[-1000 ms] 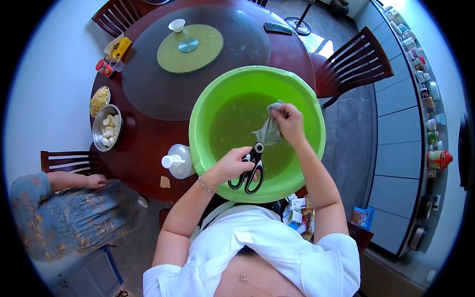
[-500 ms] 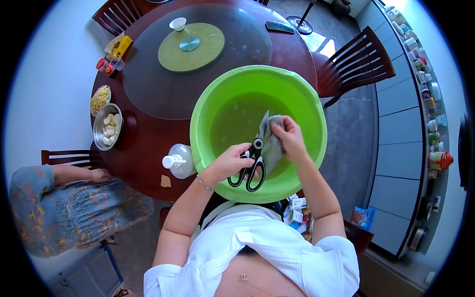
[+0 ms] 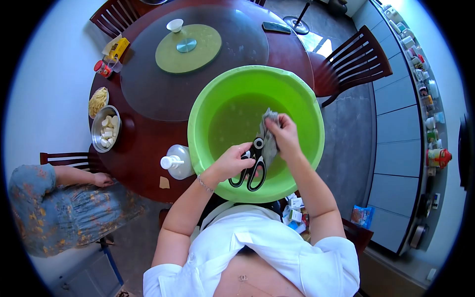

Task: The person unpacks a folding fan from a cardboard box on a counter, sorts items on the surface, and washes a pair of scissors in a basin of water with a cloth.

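Observation:
Over the green basin [image 3: 199,106] of cloudy water [image 3: 232,116], my left hand [image 3: 229,162] is closed around the black-and-white handles of the scissors [image 3: 258,143], whose blades point away from me. My right hand [image 3: 285,134] pinches a grey striped cloth [image 3: 269,150] near its upper end. That cloth lies along the blades and covers most of them, while its lower part hangs beside the pivot. Both hands are above the basin's near half.
A pump bottle [image 3: 178,161] stands against the basin's left side. A metal bowl of white chunks [image 3: 107,129] and a plate of pale strips [image 3: 98,102] sit at the table's left edge. Another person's hand [image 3: 103,179] is at lower left. A phone [image 3: 276,27] lies farther back.
My right hand has brought the cloth over the scissor blades, which showed bare toward their tips before. My left hand keeps the scissors in nearly the same place.

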Available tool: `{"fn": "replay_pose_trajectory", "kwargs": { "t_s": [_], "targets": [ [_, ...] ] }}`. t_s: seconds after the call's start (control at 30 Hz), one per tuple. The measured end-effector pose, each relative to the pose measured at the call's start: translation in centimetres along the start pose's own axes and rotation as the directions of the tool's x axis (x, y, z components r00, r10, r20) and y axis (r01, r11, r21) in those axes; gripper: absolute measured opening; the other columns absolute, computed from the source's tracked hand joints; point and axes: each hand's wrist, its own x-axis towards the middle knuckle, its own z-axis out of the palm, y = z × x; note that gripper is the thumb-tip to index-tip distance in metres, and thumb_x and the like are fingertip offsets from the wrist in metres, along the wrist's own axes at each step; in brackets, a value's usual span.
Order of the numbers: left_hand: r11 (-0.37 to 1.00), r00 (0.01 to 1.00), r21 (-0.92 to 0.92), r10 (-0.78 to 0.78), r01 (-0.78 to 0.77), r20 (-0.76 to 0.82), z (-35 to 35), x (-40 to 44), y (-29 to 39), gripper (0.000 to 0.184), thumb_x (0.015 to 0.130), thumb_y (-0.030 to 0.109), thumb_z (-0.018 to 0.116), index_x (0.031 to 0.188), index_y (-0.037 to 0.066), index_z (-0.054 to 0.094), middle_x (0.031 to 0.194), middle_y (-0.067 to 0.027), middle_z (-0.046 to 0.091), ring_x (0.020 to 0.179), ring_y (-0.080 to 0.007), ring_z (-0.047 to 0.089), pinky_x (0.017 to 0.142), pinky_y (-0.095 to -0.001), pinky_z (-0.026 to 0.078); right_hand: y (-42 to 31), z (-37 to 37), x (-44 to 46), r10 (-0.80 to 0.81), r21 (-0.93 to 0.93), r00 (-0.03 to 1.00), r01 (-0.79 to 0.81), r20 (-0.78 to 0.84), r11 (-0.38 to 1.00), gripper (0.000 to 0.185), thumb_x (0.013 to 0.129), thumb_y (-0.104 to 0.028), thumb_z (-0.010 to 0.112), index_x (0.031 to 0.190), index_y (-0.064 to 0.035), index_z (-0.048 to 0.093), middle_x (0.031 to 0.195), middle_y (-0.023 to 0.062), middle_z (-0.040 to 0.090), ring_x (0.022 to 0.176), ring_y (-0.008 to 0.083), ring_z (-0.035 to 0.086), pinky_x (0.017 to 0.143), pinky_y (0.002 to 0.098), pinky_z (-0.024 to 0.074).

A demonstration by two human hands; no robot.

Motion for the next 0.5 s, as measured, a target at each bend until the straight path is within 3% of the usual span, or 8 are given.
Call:
{"fn": "replay_pose_trajectory", "kwargs": {
  "t_s": [0.1, 0.13, 0.33, 0.5],
  "targets": [
    [1.0, 1.0, 0.009, -0.017, 0.017, -0.01, 0.1, 0.2, 0.1, 0.03, 0.075, -0.001, 0.047, 0.106, -0.003, 0.05, 0.083, -0.0071, 0.062, 0.067, -0.0133, 0.062, 0.058, -0.0235, 0.05, -0.2, 0.1, 0.1, 0.058, 0.068, 0.998, -0.058, 0.002, 0.996, 0.02, 0.077, -0.014, 0.067, 0.084, -0.0035, 0.052, 0.075, 0.001, 0.055, 0.067, 0.0069, 0.05, 0.059, 0.0212, 0.0421],
    [1.0, 1.0, 0.027, 0.001, 0.0, -0.022, -0.3, 0.4, -0.4, 0.03, 0.075, -0.001, 0.047, 0.105, -0.002, 0.05, 0.083, -0.0072, 0.062, 0.067, -0.0134, 0.062, 0.058, -0.0235, 0.05, 1.0, -0.4, -0.1, 0.028, -0.049, 1.0, -0.027, 0.014, 0.998, 0.02, 0.077, -0.013, 0.067, 0.085, -0.0029, 0.052, 0.077, 0.0017, 0.056, 0.066, 0.0073, 0.051, 0.058, 0.0217, 0.0432],
    [0.999, 0.999, -0.004, -0.032, 0.032, 0.021, 0.5, 0.0, -0.2, 0.031, 0.075, 0.0, 0.048, 0.106, -0.002, 0.05, 0.082, -0.0074, 0.062, 0.067, -0.0142, 0.062, 0.058, -0.0247, 0.051, -1.0, -0.6, 0.8, 0.106, 0.175, 0.993, -0.097, -0.043, 0.98, 0.017, 0.077, -0.005, 0.065, 0.086, -0.0021, 0.052, 0.077, 0.004, 0.058, 0.064, 0.0102, 0.056, 0.057, 0.0242, 0.0474],
    [1.0, 1.0, 0.02, 0.016, -0.016, -0.008, -0.5, 0.6, -0.8, 0.033, 0.075, 0.0, 0.048, 0.108, -0.002, 0.049, 0.083, -0.0075, 0.061, 0.066, -0.0148, 0.062, 0.058, -0.0242, 0.051, 0.3, 0.1, -1.5, 0.176, 0.135, 0.983, -0.182, 0.057, 0.974, 0.018, 0.076, -0.004, 0.065, 0.086, -0.0022, 0.051, 0.077, 0.005, 0.058, 0.065, 0.0109, 0.057, 0.057, 0.0253, 0.0484]
  ]
}}
